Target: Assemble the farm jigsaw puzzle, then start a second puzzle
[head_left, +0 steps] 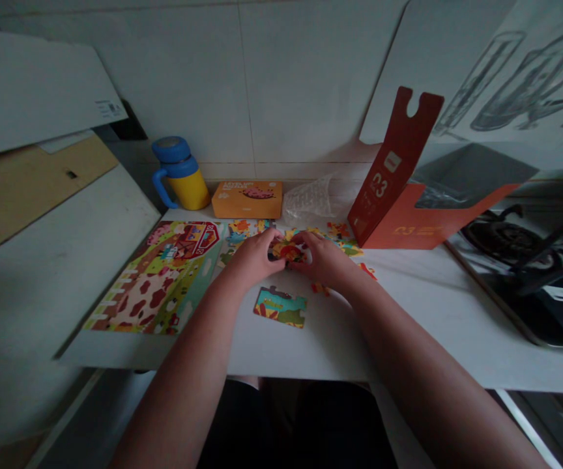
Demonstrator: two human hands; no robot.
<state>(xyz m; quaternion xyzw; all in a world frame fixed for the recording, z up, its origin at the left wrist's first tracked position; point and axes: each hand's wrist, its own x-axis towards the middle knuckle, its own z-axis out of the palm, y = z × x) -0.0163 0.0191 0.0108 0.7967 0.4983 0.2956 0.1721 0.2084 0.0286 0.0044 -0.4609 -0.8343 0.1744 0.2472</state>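
Observation:
My left hand (258, 255) and my right hand (321, 258) meet over the middle of the white table, fingers curled in a pinch. Between them is a colourful jigsaw piece (288, 252) with red and yellow on it, gripped from both sides. My fingers cover its edges, so I cannot tell whether it is one piece or more. Closer to me lies a small joined section of puzzle (281, 308), teal and green, flat on the table. Loose pieces (247, 229) are scattered behind and around my hands, with orange ones (339, 229) on the right.
A farm picture sheet (164, 280) lies at left. Along the wall stand a blue-and-yellow mug (186, 179), an orange puzzle box (247, 200) and crumpled bubble wrap (308, 200). An open red-orange box (408, 221) stands right, before a gas stove (511, 244). Boards lean at left.

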